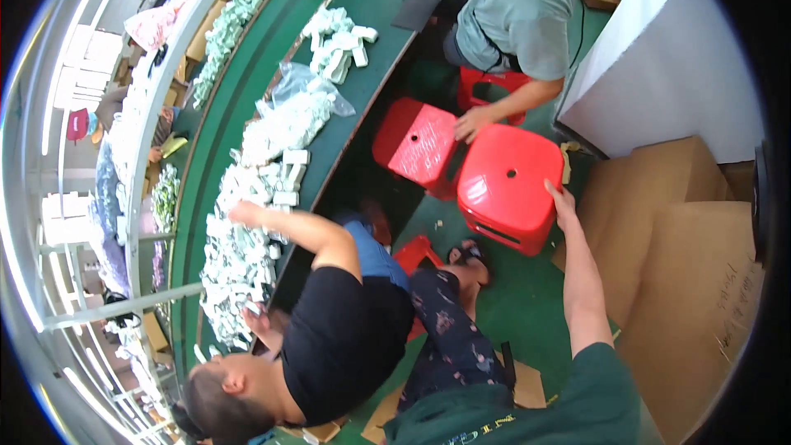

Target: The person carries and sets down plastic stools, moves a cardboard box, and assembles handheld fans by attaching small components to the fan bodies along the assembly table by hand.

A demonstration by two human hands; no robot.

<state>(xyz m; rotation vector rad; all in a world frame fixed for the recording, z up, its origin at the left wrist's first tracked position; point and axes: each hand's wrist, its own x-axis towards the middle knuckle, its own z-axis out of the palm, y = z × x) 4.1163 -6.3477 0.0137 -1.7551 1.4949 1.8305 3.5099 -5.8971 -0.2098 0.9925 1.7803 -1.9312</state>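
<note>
My right hand (563,204) grips the right edge of a red plastic stool (504,166), fingers wrapped at the rim of its seat. The stool has a square rounded seat with a small hole in the middle and is tilted toward me. A co-worker's hand (473,122) touches near its far left corner. Just left of it stands a second red stool (416,138). My left hand is not in view.
On the left a green work table (336,144) bears heaps of small white parts (239,259) and a clear plastic bag (301,99). A co-worker in black (346,346) sits close at my left; another in grey-green (519,16) sits ahead. Cardboard boxes (692,264) stand at right.
</note>
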